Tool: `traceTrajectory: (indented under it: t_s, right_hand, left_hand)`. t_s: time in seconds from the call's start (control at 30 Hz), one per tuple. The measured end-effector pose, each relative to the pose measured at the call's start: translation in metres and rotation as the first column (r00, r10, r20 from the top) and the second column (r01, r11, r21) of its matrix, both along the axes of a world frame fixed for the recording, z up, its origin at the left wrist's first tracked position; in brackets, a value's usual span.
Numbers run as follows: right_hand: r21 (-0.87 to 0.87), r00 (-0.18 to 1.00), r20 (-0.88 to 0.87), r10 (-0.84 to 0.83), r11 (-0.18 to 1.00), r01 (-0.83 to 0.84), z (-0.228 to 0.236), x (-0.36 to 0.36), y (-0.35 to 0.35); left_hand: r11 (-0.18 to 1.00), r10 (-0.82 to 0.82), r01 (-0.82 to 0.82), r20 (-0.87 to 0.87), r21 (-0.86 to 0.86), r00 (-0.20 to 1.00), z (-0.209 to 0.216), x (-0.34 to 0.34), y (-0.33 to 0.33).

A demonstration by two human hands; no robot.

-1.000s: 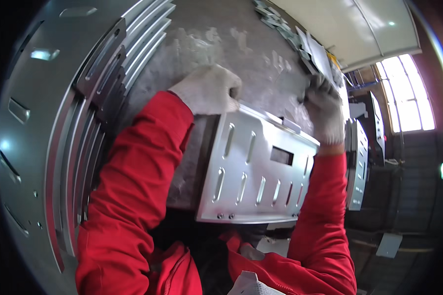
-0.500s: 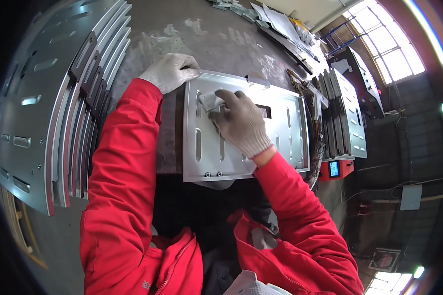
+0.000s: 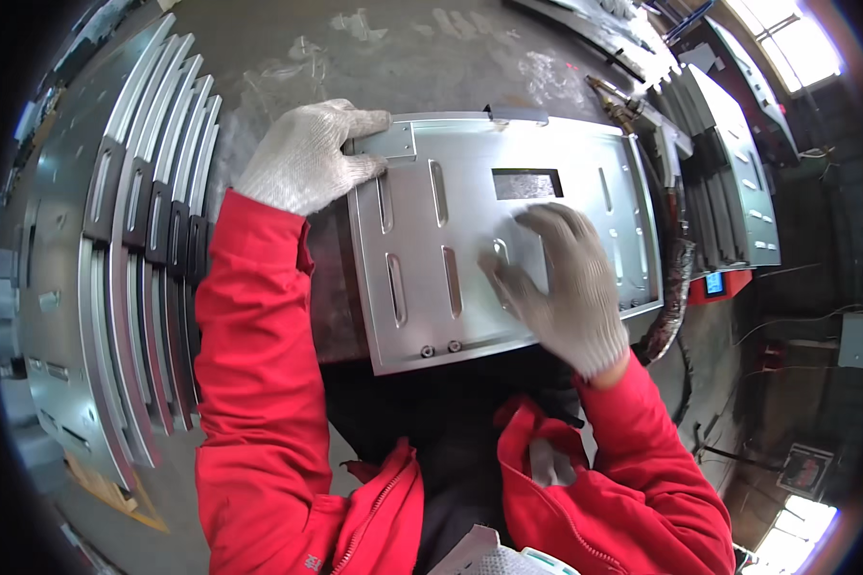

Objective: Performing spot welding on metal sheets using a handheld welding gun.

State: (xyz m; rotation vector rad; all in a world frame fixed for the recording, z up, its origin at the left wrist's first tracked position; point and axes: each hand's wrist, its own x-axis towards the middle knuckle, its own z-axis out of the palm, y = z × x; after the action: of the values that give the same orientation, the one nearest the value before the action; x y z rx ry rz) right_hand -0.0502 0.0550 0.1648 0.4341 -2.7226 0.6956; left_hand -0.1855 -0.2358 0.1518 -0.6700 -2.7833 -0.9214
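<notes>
A shallow silver sheet-metal panel with raised edges, long slots and a rectangular cutout lies on the table in front of me. At its far left corner sits a small flat metal plate with small holes. My left hand, in a knit glove, grips this plate and the panel's corner between finger and thumb. My right hand, gloved too, hovers over the panel's middle right, empty, with fingers apart and slightly blurred. Two small nuts show near the panel's near left edge.
A row of slotted metal panels stands on edge at the left. More panels stand at the right beside a red device. A welding torch with a wrapped cable lies along the panel's right side on the dark table.
The small plate has gone from my right hand to the panel's far left corner, where my left hand now grips it. My right hand has moved right and opened.
</notes>
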Motion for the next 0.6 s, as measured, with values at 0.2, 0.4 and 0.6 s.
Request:
traceTrajectory:
  t_s: [0.2,0.4,0.6]
  right_hand:
    - [0.147,0.995,-0.037,-0.098,0.984,0.102,-0.036,0.034,0.018]
    - [0.111,0.996,0.037,-0.083,0.991,0.079,-0.038,0.025,0.021]
    - [0.137,0.995,0.048,-0.086,0.988,0.078,-0.041,0.026,0.023]
  left_hand:
    - [0.993,-0.057,0.044,-0.117,-0.107,0.991,0.0,-0.001,0.011]
    - [0.994,0.035,-0.042,-0.069,-0.105,0.997,0.001,0.003,0.017]
    - [0.995,0.064,-0.063,0.017,-0.08,0.998,0.004,0.003,0.02]
